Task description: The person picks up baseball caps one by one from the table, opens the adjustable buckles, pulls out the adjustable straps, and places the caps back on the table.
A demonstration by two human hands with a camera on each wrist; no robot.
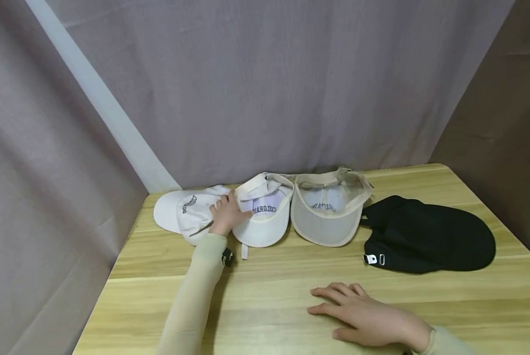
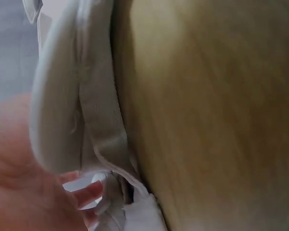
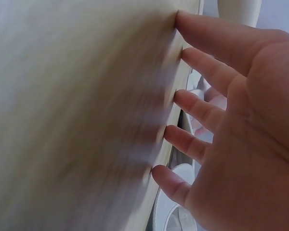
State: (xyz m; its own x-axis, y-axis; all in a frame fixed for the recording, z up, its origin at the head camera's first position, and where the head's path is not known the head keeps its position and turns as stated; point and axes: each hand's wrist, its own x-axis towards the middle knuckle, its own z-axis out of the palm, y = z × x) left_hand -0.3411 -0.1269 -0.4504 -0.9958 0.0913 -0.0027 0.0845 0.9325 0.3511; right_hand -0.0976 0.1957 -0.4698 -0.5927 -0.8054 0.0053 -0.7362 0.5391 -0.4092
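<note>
Four caps lie in a row on the wooden table. My left hand (image 1: 228,215) is between the leftmost white cap (image 1: 199,212) and a white cap with a lavender inside (image 1: 265,219), its thumb reaching over the latter's left edge. In the left wrist view the palm (image 2: 24,178) lies beside a pale cap (image 2: 62,101), and the extended fingers partly disappear behind it. A beige cap (image 1: 327,229) rests upside down further right, then a black cap (image 1: 429,236) on its side. Nearer the front, my right hand (image 1: 371,318) has its fingers spread, fingertips on the tabletop.
The wooden table (image 1: 265,305) meets a grey-mauve curtain (image 1: 265,88) behind the caps. More fabric hangs at the left, and a brown cloth (image 1: 500,123) at the right. A strap (image 1: 244,251) from one white cap trails on the wood.
</note>
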